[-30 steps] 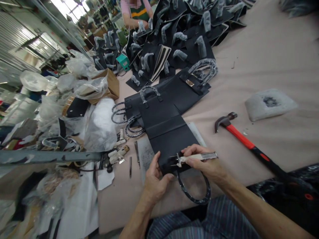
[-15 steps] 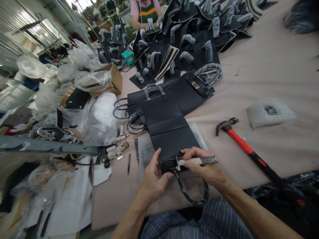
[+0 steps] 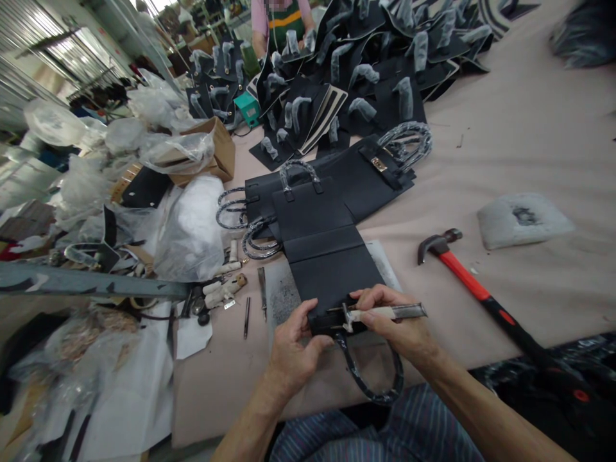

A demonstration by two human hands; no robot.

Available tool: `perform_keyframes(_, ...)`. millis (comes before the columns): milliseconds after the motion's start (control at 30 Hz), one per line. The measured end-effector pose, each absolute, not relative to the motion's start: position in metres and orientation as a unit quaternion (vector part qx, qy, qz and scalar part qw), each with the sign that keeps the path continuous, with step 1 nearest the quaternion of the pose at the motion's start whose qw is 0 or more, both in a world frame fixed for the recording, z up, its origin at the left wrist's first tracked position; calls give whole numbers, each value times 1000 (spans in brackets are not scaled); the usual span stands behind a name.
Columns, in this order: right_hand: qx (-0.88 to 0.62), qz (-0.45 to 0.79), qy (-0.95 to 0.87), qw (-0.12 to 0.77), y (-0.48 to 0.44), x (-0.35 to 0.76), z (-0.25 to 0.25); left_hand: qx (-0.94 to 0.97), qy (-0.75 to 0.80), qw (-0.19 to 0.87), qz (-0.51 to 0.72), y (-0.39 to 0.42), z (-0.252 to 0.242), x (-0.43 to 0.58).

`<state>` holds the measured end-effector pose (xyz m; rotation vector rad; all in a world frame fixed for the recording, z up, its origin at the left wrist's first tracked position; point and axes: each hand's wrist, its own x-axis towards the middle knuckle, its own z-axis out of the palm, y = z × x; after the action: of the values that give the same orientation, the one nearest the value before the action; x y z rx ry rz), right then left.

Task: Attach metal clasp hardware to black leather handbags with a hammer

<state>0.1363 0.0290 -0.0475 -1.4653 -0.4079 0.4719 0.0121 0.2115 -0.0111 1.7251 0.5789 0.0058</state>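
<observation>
A black bag panel [image 3: 332, 269] lies across a grey slab [image 3: 283, 290] in front of me, its plastic-wrapped handle [image 3: 368, 385] looping toward my lap. My left hand [image 3: 296, 340] grips the panel's near left edge between thumb and fingers. In my right hand [image 3: 394, 321] is a small tool with a whitish wrapped grip and a metal end [image 3: 385, 312]; its crosswise metal head meets the panel by the handle's base. The tool's exact kind is unclear. Further black bag pieces [image 3: 366, 173] with wrapped handles lie just beyond.
A red-and-black claw hammer [image 3: 464, 273] rests to the right, near a whitish block [image 3: 524, 220]. Left of the slab lie a thin metal rod [image 3: 247, 317] and a pointed tool [image 3: 262, 292]. Plastic bags [image 3: 190, 224] and a cardboard box [image 3: 222, 151] crowd the left. A person [image 3: 283, 25] sits opposite.
The tool in my right hand has shifted very slightly right on the panel. My left hand keeps its hold at the edge. The view has moved a little.
</observation>
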Motion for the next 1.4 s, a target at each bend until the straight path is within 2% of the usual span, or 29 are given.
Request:
perform_keyframes(267, -664, 212, -204, 687, 31, 135, -47, 699, 278, 659, 4, 207, -11, 12)
perform_keyframes(833, -669, 250, -171, 679, 33, 145, -31, 713, 251, 655, -8, 207, -3, 15)
perform_keyframes(1100, -604, 315, -155, 716, 27, 157, -47, 662, 227, 714, 15, 204, -5, 19)
perform_keyframes(1400, -624, 292, -169, 705, 24, 154, -50, 677, 223, 702, 12, 205, -9, 17)
